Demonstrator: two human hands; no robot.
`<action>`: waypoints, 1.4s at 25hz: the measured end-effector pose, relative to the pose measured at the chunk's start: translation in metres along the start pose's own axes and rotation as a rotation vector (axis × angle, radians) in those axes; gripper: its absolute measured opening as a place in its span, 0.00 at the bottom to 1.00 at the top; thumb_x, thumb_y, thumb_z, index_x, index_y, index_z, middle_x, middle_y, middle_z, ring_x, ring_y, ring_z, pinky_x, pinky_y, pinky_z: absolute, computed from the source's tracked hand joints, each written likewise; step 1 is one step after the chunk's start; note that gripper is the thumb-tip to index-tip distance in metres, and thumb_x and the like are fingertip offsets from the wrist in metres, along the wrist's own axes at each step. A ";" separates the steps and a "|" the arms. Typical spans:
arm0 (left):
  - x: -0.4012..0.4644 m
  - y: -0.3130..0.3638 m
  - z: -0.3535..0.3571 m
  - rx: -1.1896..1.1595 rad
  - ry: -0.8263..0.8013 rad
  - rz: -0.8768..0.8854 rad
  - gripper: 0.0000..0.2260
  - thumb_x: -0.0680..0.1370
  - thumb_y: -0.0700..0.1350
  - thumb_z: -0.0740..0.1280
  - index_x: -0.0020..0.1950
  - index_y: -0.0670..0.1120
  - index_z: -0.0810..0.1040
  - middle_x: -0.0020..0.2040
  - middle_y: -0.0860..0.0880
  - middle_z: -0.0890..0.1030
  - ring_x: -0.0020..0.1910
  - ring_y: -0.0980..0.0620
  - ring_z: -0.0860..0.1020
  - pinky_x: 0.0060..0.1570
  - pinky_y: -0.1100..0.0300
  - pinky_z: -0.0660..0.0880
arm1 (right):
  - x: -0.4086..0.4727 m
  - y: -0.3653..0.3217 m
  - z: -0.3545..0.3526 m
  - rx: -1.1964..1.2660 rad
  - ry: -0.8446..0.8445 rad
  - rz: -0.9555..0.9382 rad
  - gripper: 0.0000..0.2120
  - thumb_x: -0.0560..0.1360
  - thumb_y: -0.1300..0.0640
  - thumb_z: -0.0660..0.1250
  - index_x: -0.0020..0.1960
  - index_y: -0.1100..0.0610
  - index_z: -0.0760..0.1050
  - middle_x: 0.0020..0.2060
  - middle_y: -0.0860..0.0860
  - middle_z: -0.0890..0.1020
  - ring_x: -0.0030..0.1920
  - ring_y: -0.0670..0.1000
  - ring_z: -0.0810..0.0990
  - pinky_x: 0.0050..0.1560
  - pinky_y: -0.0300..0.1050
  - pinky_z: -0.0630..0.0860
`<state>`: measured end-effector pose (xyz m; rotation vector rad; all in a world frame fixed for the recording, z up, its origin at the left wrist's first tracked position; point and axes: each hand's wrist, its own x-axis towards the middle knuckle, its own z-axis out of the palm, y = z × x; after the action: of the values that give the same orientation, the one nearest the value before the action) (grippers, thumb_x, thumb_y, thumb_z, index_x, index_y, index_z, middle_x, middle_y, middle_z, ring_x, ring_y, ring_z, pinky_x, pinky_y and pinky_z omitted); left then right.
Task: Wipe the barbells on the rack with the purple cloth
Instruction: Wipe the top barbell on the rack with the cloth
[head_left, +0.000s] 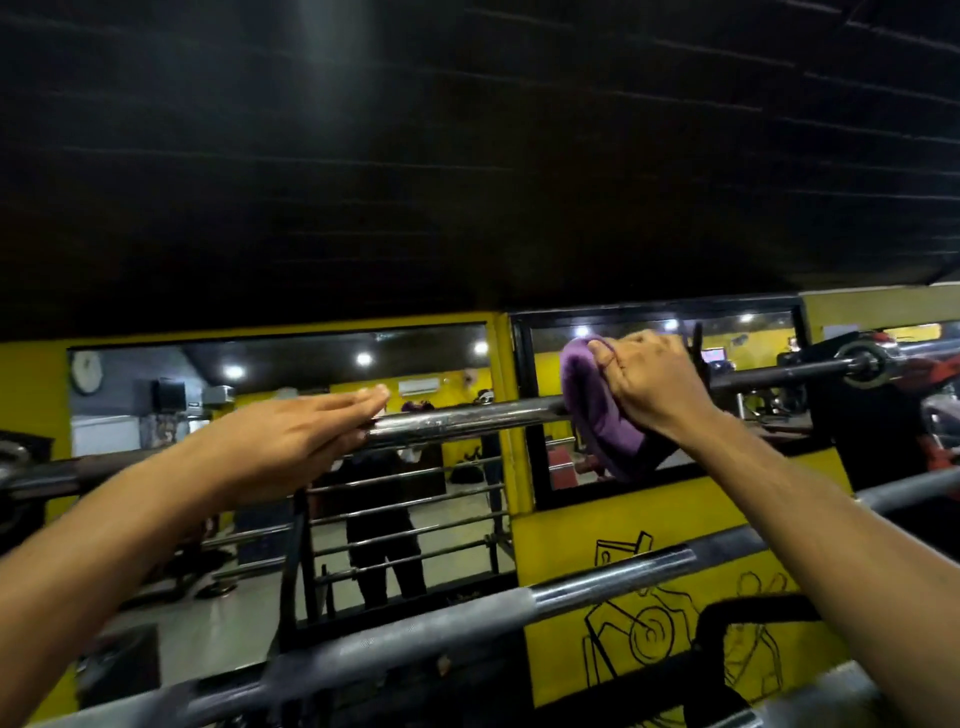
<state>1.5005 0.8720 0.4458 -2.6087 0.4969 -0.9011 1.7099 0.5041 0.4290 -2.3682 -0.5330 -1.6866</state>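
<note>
Two hands work the top bar, a long chrome steel barbell lying across the rack at about head height. The right hand has its fingers curled round a bunched purple microfibre cloth, pressing it over the shaft so the fabric wraps the front and hangs in a fold just below the wrist. The left hand lies flat on the same bar, well to the left of the cloth, fingers straight and together, steadying rather than gripping.

To do this stroke well, I judge the cloth should be closed round the whole shaft and drawn along it in one firm pass, with the flat hand holding the bar from rolling, and then shifted so no stretch is skipped.

The bar looks smooth and bright between the hands, with smudged reflections, and darker past the right hand toward the collared sleeve. A second grey barbell with a knurled shaft lies under both forearms, nearer the person, apparently still to be wiped.
</note>
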 end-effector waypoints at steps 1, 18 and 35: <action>-0.013 -0.006 0.003 0.015 -0.006 -0.030 0.33 0.70 0.72 0.31 0.76 0.70 0.42 0.76 0.65 0.52 0.75 0.58 0.63 0.70 0.61 0.63 | 0.004 -0.007 0.002 0.023 -0.098 0.015 0.33 0.81 0.36 0.41 0.56 0.52 0.81 0.50 0.58 0.85 0.52 0.61 0.81 0.53 0.56 0.75; -0.024 -0.026 0.008 -0.112 0.094 -0.044 0.38 0.71 0.77 0.37 0.76 0.65 0.63 0.68 0.57 0.77 0.61 0.55 0.77 0.56 0.61 0.74 | -0.011 -0.174 -0.013 0.130 0.034 -0.442 0.29 0.82 0.35 0.42 0.55 0.49 0.77 0.49 0.50 0.84 0.47 0.55 0.82 0.47 0.50 0.73; -0.025 -0.022 0.011 -0.072 0.086 -0.083 0.27 0.78 0.68 0.45 0.76 0.66 0.58 0.71 0.57 0.74 0.66 0.50 0.76 0.60 0.48 0.76 | -0.037 -0.181 -0.010 0.156 0.080 -0.426 0.23 0.81 0.38 0.53 0.63 0.53 0.73 0.54 0.51 0.79 0.54 0.55 0.76 0.57 0.54 0.70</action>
<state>1.4944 0.9044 0.4339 -2.6821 0.4535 -1.0445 1.6191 0.6603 0.3879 -2.1734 -1.1750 -1.8104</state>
